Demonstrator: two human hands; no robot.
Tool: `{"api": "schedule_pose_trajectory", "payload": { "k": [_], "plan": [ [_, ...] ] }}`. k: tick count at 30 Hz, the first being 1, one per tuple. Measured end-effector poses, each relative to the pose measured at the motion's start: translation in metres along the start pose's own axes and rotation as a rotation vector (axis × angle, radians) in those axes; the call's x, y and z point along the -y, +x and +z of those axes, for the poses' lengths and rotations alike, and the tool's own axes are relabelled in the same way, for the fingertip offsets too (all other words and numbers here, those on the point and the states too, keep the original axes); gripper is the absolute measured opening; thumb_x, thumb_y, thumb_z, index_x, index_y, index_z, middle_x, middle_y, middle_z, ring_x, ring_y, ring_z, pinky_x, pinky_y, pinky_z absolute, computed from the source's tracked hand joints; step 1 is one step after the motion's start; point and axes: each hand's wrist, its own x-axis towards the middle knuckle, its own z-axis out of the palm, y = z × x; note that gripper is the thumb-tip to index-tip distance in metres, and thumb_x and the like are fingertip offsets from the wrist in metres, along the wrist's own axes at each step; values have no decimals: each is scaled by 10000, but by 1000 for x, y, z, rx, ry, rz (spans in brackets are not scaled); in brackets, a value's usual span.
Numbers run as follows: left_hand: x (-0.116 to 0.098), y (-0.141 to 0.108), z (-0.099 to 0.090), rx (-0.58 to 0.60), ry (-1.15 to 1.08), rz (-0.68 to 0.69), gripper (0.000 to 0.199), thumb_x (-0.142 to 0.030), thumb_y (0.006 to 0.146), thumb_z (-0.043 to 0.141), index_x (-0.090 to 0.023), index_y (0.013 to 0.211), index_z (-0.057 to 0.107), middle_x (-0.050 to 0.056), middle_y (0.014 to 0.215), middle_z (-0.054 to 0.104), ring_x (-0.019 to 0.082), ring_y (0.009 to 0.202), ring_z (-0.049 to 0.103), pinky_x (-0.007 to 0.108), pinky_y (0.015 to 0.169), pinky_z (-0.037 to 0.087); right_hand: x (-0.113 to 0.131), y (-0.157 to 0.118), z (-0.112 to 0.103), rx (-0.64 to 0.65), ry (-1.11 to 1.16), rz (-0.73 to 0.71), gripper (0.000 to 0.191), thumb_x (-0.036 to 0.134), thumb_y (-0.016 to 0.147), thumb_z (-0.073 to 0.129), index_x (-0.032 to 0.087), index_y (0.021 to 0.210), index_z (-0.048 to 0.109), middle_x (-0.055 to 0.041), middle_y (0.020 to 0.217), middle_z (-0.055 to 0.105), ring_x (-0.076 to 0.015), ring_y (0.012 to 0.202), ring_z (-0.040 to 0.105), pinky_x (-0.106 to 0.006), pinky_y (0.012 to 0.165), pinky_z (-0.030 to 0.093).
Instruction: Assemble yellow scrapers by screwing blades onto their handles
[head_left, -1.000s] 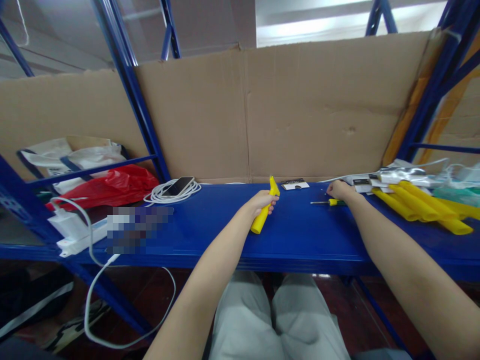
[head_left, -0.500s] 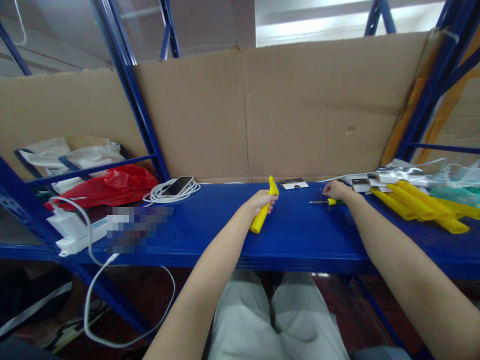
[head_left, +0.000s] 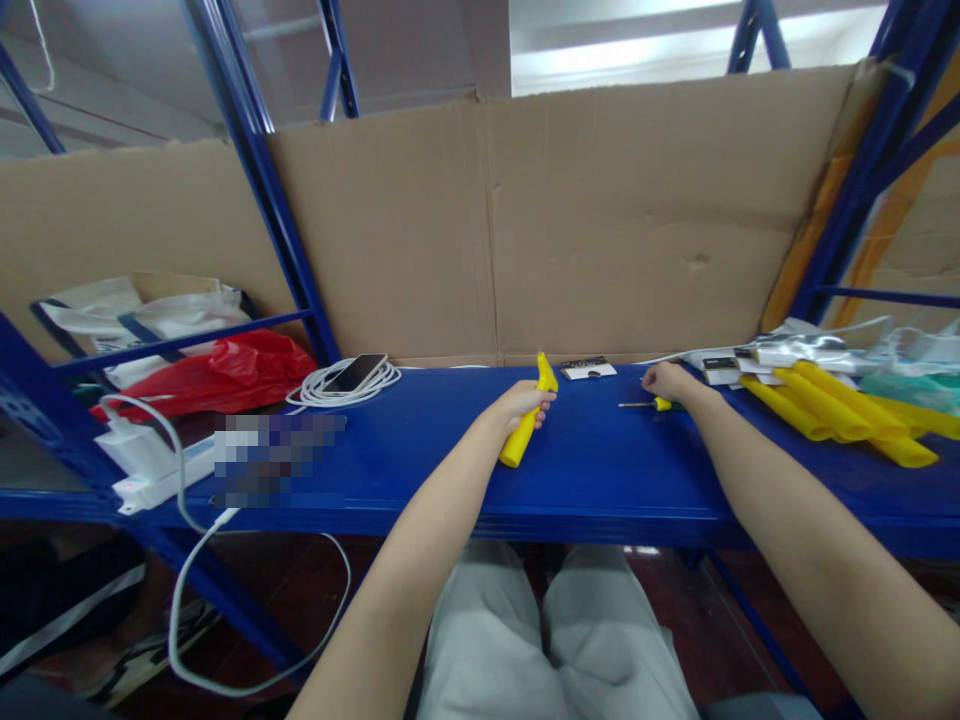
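Observation:
My left hand [head_left: 523, 402] is wrapped around a yellow plastic handle [head_left: 514, 446], a hollow-looking tube with a bent, pointed top. It is held tilted above the blue shelf, top end away from me. Over to the right, my right hand [head_left: 666, 381] has its fingertips pinched together low over the shelf. Whatever lies between those fingertips is too small to make out. Just below that hand lies a screwdriver [head_left: 661, 404], its metal shaft pointing left and its yellow and dark handle partly hidden. A small white and black card-like packet [head_left: 589, 369] rests between the hands, farther back.
Several yellow tubular pieces [head_left: 844, 405] are piled at the right, beside small white boxes [head_left: 721, 370]. On the left are a phone [head_left: 358, 373] on a coiled white cable, a red plastic bag [head_left: 225, 372] and a power strip [head_left: 161, 482]. A cardboard panel [head_left: 600, 230] stands behind.
My right hand has shifted very slightly to the left, still pinched above the screwdriver. The left hand and the yellow handle have stayed in place.

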Motion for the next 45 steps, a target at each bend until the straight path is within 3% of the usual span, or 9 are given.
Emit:
{"api": "schedule_pose_trajectory", "payload": {
  "k": [5,11,23,29,36,41,45],
  "plan": [
    [1,2,-1,11,-20,6,118,-56,839,471,-171,842,446,-84,498,408,42,347,361,167,359,266,4,-3,-4,5,-22,-11,267,51,731,525,125,887,729,-120,916,718,-214,862,673,-229,719,480],
    [0,1,-1,31,-65,-1,136,-40,833,453,-175,848,436,-89,494,393,39,336,354,160,352,259,5,-1,-5,110,-155,-1,242,53,759,499,102,797,733,-155,854,713,-228,789,676,-244,645,478],
    [0,4,-5,133,-259,26,174,-29,817,450,-181,747,401,-86,477,390,33,300,324,134,322,233,2,0,-4,96,-164,-32,232,123,788,522,99,865,740,-172,867,714,-244,836,674,-277,708,482],
    [1,6,-5,151,-280,25,175,-33,810,479,-182,754,408,-94,469,386,32,293,323,134,322,249,-4,7,-3,130,-127,-67,147,129,748,604,141,671,728,-142,773,707,-251,805,666,-300,709,484],
    [1,6,-6,150,-275,18,174,-25,813,458,-181,756,407,-92,477,390,34,294,325,136,318,251,-7,5,3,59,-20,-60,257,189,787,553,164,552,653,-110,591,637,-242,701,638,-319,661,458],
    [1,6,-5,154,-286,20,170,-31,813,462,-183,763,403,-92,484,389,33,295,324,131,317,236,9,-3,-4,-27,177,-113,343,201,815,510,198,472,523,-69,500,559,-208,612,583,-304,627,426],
    [-1,6,-4,161,-292,12,163,-33,812,465,-183,781,409,-100,479,371,33,291,314,131,317,237,45,-12,-13,-124,375,-265,290,211,823,487,195,534,497,-40,581,588,-168,593,540,-278,599,401]
  ]
}}
